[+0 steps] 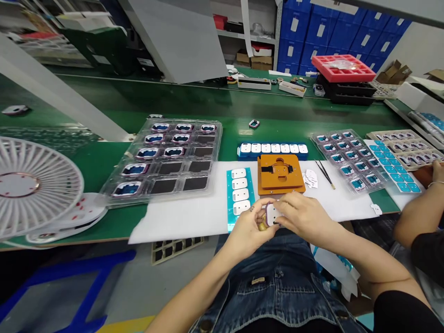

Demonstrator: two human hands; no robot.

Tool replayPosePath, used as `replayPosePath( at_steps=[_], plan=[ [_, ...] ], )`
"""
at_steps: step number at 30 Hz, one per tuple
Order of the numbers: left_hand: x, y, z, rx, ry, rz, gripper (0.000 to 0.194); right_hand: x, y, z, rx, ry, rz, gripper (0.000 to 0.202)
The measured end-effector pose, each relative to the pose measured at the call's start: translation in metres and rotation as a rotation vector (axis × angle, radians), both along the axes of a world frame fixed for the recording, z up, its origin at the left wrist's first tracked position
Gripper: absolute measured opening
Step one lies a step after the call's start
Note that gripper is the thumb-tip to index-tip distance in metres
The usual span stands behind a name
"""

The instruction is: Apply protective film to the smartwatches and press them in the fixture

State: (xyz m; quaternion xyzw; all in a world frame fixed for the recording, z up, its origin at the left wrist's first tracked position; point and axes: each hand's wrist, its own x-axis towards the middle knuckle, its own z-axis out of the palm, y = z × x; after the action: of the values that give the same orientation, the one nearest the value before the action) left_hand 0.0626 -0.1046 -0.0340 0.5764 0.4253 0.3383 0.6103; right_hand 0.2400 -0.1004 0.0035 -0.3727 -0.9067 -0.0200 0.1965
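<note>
Pinching a small white-faced part (pixel 271 215) w/ purple rim, L hand (pixel 250 226) & R hand (pixel 301 213) have it btwn thumbs and fingers, just in front of orange fixture (pixel 281 185). Labels (pixel 294 24) on blue bins (pixel 322 28) at back too small to read; ditto tan patch (pixel 258 280) on denim overalls (pixel 263 300). White foam sheet (pixel 194 217) reaches front edge of green bench (pixel 232 101). Tweezers (pixel 325 175) lie R of fixture. Bare green strip shows btwn L clear tray (pixel 163 186) and blue block (pixel 239 151); one small frame (pixel 254 123) sits behind.
</note>
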Motion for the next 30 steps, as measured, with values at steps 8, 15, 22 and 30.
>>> replayPosePath(
  at_steps=[8,15,22,30],
  plan=[
    [0.004,-0.002,0.008,-0.151,-0.142,-0.043,0.053,0.014,0.002,0.012,0.353,0.231,0.078,0.022],
    [-0.004,-0.005,0.005,-0.179,-0.22,0.0,0.055,0.093,0.06,-0.031,0.306,-0.063,-0.381,0.02],
    [-0.008,-0.007,0.01,-0.298,-0.25,-0.158,0.071,0.033,0.007,0.005,0.158,0.09,0.287,0.017],
    [-0.063,-0.028,-0.005,-0.068,0.082,0.181,0.031,0.019,0.094,0.019,0.103,0.072,0.177,0.016]
  ],
)
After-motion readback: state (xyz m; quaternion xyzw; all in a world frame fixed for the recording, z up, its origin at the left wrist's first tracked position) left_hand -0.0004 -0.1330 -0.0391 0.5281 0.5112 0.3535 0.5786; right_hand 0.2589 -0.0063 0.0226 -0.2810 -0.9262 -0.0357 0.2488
